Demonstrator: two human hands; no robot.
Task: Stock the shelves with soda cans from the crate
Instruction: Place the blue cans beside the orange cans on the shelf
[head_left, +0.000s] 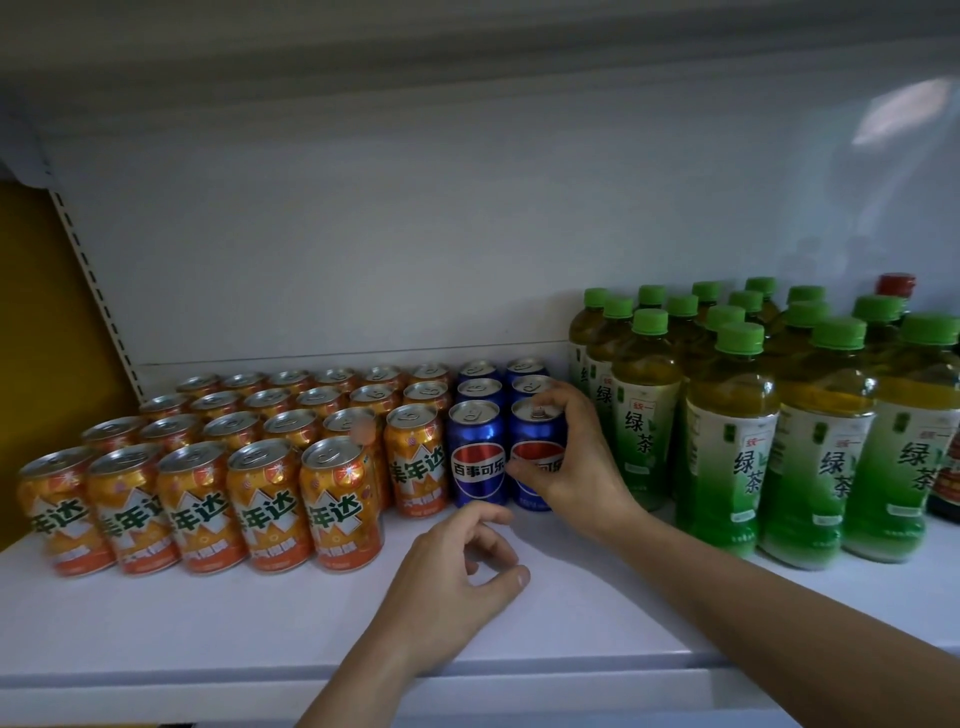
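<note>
The right hand (576, 457) gripped a blue aluminium cola can with a red, white and blue round logo (532, 434). Its fingers were curled over the rim and down the can's right side, and its thumb was pressed across the logo at the front. That can stood upright at the front of the right-hand blue column on the flat white metal shelf (597, 639). It was just beside a matching blue cola can (478, 457) on its left, and their bases were level. Whether the two cans touched could not be told. More blue cans (480, 389) ran back in two columns toward the white rear panel (363, 234). To the left stood rows of orange soda cans with silver tops and green lettering (270, 509), the front row nearer the shelf edge than the blue ones. To the right, close to the held can, clustered clear plastic green-tea bottles with green caps (732, 441). A dark bottle with a red cap (896, 286) stood behind them at the far right. The left hand (457, 577) hung over the bare front of the shelf, near the blue cans, with its fingers loosely curled toward the thumb and holding nothing. A yellow side panel (41, 312) showed at the far left.
</note>
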